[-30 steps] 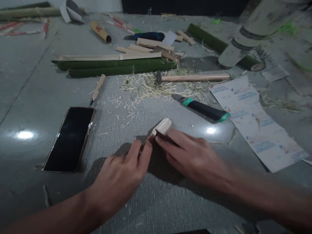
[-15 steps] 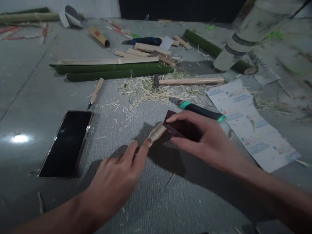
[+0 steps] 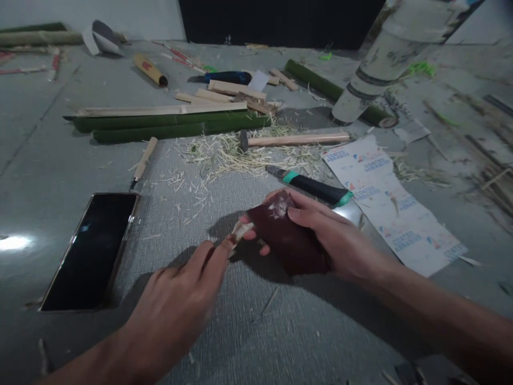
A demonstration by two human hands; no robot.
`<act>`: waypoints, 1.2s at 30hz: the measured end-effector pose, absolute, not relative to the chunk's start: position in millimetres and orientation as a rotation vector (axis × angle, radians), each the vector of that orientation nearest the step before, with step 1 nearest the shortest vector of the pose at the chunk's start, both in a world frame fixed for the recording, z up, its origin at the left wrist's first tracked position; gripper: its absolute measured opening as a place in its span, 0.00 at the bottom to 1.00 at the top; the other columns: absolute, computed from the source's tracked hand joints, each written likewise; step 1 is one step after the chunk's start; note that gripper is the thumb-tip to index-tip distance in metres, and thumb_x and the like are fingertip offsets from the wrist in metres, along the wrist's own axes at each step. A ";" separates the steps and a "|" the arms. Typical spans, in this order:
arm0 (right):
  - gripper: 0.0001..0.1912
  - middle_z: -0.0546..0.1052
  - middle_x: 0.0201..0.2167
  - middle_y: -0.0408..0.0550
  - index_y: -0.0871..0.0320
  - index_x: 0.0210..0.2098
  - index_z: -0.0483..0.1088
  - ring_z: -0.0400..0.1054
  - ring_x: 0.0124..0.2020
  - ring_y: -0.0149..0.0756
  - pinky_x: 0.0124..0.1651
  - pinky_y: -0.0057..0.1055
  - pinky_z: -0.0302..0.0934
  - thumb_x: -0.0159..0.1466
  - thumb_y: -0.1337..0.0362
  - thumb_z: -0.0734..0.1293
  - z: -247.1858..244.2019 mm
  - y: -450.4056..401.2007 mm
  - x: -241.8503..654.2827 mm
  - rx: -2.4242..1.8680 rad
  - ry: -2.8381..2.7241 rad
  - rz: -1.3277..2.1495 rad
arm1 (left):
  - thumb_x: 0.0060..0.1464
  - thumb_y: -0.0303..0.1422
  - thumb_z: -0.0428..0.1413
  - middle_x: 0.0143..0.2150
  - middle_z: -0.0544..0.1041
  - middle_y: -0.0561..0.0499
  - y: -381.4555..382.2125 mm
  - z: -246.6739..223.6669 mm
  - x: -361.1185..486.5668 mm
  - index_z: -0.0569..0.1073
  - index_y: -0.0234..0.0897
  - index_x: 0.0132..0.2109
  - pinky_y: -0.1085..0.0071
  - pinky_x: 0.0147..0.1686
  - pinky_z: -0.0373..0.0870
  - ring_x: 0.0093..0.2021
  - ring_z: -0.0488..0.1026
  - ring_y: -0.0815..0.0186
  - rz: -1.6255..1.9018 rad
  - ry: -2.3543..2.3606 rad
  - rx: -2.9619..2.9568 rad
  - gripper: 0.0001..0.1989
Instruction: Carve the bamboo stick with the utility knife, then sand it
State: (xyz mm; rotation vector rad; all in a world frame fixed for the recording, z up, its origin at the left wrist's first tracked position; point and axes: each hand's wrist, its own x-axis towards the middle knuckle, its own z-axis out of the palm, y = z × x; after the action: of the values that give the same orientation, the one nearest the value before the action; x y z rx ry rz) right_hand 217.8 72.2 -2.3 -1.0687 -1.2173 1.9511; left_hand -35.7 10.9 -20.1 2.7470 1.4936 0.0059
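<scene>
A short pale bamboo piece (image 3: pixel 242 229) is pinched between the thumb and fingers of my left hand (image 3: pixel 184 291). My right hand (image 3: pixel 336 235) is closed on a dark maroon sheet of sandpaper (image 3: pixel 288 235), its thumb on top and its fingers underneath. Whitish dust marks the sheet's upper part. Fingertips of my right hand show beside the far end of the bamboo piece, close against it; the sheet's left edge partly covers that end. Beyond my right hand lies a utility knife (image 3: pixel 312 186) with a black and green handle.
A phone (image 3: pixel 91 251) and a wooden-handled tool (image 3: pixel 145 160) lie at left. Farther off are green bamboo strips (image 3: pixel 176 124), shavings (image 3: pixel 228 160), a hammer (image 3: pixel 296 139) and a blue-handled knife (image 3: pixel 228 78). A printed abrasive sheet (image 3: pixel 395 206) lies right, below a pale upright cylinder (image 3: pixel 380 59).
My right hand has turned over, so the sandpaper now lies flat and its broad maroon face shows. Both hands appear slightly left in view, as the whole view has shifted.
</scene>
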 end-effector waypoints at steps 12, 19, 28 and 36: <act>0.09 0.80 0.37 0.44 0.53 0.45 0.68 0.78 0.36 0.35 0.38 0.32 0.74 0.76 0.59 0.58 2.9 69.0 213.4 -1.073 -1.526 1.889 | 0.68 0.27 0.53 0.38 0.76 0.50 15.1 -4.2 -29.1 0.76 0.40 0.49 0.64 0.26 0.74 0.30 0.77 0.60 0.054 1.420 2.789 0.09; 0.10 0.72 0.33 0.41 0.57 0.39 0.71 0.65 0.32 0.29 0.34 0.25 0.62 0.74 0.59 0.64 3.4 65.7 213.4 -1.090 -1.692 1.691 | 0.67 0.44 0.54 0.49 0.78 0.44 18.5 4.4 -32.7 0.69 0.40 0.59 0.58 0.43 0.77 0.44 0.77 0.57 0.622 1.255 2.383 0.19; 0.03 0.70 0.28 0.37 0.58 0.38 0.69 0.63 0.26 0.26 0.28 0.24 0.57 0.67 0.71 0.64 2.7 56.4 204.2 -0.958 -1.604 1.937 | 0.66 0.28 0.56 0.28 0.74 0.59 17.0 -2.6 -25.9 0.75 0.39 0.38 0.77 0.27 0.65 0.26 0.70 0.73 0.736 1.195 1.832 0.06; 0.04 0.68 0.27 0.37 0.58 0.35 0.67 0.61 0.27 0.26 0.28 0.24 0.55 0.66 0.72 0.64 0.4 55.9 205.0 -0.922 -1.578 2.000 | 0.65 0.26 0.57 0.26 0.72 0.60 16.6 -2.6 -24.5 0.75 0.38 0.36 0.79 0.26 0.63 0.24 0.67 0.75 0.776 1.154 1.898 0.07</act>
State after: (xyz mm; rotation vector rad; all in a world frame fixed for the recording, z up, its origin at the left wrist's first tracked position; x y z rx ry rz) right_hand 205.0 55.9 0.4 -0.9220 -1.5778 2.0004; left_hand -24.5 16.6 -2.6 1.8985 1.1541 0.7757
